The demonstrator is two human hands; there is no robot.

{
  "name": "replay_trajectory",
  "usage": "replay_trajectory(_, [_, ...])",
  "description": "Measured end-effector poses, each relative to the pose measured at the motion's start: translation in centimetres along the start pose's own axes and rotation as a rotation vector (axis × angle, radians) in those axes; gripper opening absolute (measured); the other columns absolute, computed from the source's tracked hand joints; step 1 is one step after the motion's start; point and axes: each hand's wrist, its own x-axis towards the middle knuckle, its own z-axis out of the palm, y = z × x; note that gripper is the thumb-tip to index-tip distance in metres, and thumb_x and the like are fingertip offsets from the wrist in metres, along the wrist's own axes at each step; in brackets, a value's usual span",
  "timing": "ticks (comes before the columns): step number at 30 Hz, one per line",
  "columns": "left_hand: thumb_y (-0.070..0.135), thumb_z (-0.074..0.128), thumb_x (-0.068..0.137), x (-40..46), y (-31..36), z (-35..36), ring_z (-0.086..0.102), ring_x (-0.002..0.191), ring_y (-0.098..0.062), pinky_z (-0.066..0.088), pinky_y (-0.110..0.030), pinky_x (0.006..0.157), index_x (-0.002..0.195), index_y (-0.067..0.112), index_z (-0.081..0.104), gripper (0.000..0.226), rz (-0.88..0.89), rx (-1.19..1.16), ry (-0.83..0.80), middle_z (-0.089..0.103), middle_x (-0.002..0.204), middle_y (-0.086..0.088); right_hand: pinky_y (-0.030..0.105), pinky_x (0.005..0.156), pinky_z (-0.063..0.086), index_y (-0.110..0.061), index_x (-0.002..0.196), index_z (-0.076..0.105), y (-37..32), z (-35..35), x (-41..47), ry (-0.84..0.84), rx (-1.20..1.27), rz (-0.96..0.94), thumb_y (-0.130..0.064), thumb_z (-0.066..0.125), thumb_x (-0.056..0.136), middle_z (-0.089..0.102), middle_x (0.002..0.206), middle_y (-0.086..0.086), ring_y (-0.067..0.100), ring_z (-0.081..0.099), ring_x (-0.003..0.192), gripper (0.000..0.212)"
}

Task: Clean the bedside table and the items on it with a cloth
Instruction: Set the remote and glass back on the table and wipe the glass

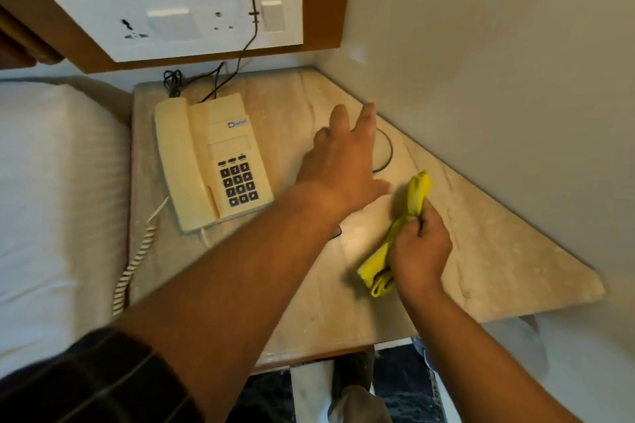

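Marble-topped bedside table [498, 261] wedged between bed [51, 199] and wall. Cream telephone [209, 161] on its left half, handset cradled. Right of telephone: left hand [340, 161] spread, fingers loose, grasping nothing. Farther right of telephone: right hand [421, 249] clenched around bunched yellow cloth [417, 192], over the tabletop.

bedside table [498, 261]: polished veined stone, smooth, slight gloss | cloth [409, 230]: soft yellow fabric, matt | telephone [209, 161]: cream plastic, smooth | switch panel [178, 15]: white plastic on wood board
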Motion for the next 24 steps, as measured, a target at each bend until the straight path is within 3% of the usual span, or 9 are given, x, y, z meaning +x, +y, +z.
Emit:
replay_trajectory(3, [0.054,0.081,0.070,4.1,1.8,-0.5,0.043,0.132,-0.035,0.044,-0.041,0.100,0.153,0.019,0.020,0.109,-0.037,0.136,-0.184,0.032,0.151,-0.014,0.035,0.084,0.045,-0.003,0.119,0.060,-1.1,0.1,1.0,-0.001,0.061,0.068,-0.028,0.031,0.080,0.055,0.098,0.000,0.014,0.049,0.090,0.054])
replay_trajectory(6, [0.050,0.081,0.067,5.8,1.4,-0.5,0.057,0.112,-0.029,0.048,-0.034,0.081,0.123,0.016,0.052,0.071,-0.075,0.137,-0.211,0.056,0.127,-0.007,0.043,0.092,0.048,-0.009,0.125,0.059,-2.8,-0.3,2.0,-0.045,0.116,0.014,-0.026,0.035,0.085,0.065,0.115,0.013,0.023,0.059,0.102,0.050])
replay_trajectory(8, [0.045,0.081,0.068,5.5,0.4,-0.5,0.060,0.099,-0.026,0.055,-0.036,0.076,0.110,0.015,0.057,0.056,-0.187,-0.067,-0.150,0.059,0.112,-0.004,0.040,0.093,0.048,-0.015,0.131,0.057,-3.9,-0.8,2.9,-0.084,0.118,-0.056,-0.021,0.039,0.091,0.064,0.120,0.010,0.024,0.059,0.109,0.044])
replay_trajectory(11, [0.029,0.075,0.078,3.5,-1.5,-0.5,0.066,0.086,-0.024,0.061,-0.034,0.059,0.088,0.011,0.062,0.024,-0.471,-0.727,-0.053,0.065,0.096,-0.010,0.031,0.092,0.046,-0.014,0.135,0.054,-6.2,-1.2,3.2,-0.167,0.121,-0.232,-0.020,0.038,0.090,0.063,0.122,0.007,0.020,0.058,0.110,0.048])
replay_trajectory(13, [0.026,0.068,0.085,2.1,-2.0,-0.1,0.071,0.089,-0.027,0.060,-0.034,0.064,0.095,0.008,0.067,0.020,-0.621,-1.124,-0.067,0.070,0.105,-0.016,0.028,0.103,0.038,-0.007,0.136,0.052,-7.7,-0.7,2.5,-0.293,0.101,-0.407,-0.015,0.038,0.089,0.057,0.132,0.011,0.024,0.052,0.123,0.049])
replay_trajectory(15, [0.032,0.061,0.089,1.2,-2.5,0.8,0.072,0.081,-0.021,0.059,-0.035,0.069,0.102,0.011,0.069,0.026,-0.669,-1.328,-0.070,0.072,0.097,-0.010,0.042,0.116,0.025,-0.005,0.138,0.047,-8.2,0.3,2.2,-0.363,-0.107,-0.679,-0.017,0.037,0.090,0.051,0.140,0.013,0.031,0.040,0.135,0.050])
replay_trajectory(17, [0.032,0.057,0.090,0.5,-2.6,1.6,0.070,0.072,-0.018,0.057,-0.032,0.065,0.100,0.014,0.068,0.023,-0.662,-1.433,-0.051,0.071,0.088,-0.007,0.056,0.114,0.020,-0.008,0.138,0.047,-7.3,0.8,3.3,-0.356,-0.307,-0.874,-0.023,0.036,0.093,0.051,0.139,0.009,0.031,0.037,0.137,0.048])
replay_trajectory(22, [0.025,0.066,0.089,-1.3,-2.5,2.8,0.074,0.075,-0.021,0.058,-0.031,0.058,0.104,0.009,0.067,0.021,-0.687,-1.512,-0.032,0.075,0.094,-0.010,0.052,0.102,0.037,-0.010,0.126,0.057,-5.5,0.4,6.1,-0.358,-0.249,-0.707,-0.031,0.032,0.101,0.059,0.122,0.007,0.028,0.049,0.118,0.041])
replay_trajectory(24, [0.024,0.066,0.090,-2.0,-2.6,2.9,0.074,0.081,-0.023,0.058,-0.034,0.061,0.109,0.010,0.066,0.024,-0.691,-1.540,-0.031,0.073,0.104,-0.012,0.047,0.096,0.040,-0.010,0.119,0.061,-6.1,0.7,5.0,-0.304,-0.264,-0.752,-0.030,0.033,0.100,0.062,0.116,0.006,0.027,0.053,0.110,0.040])
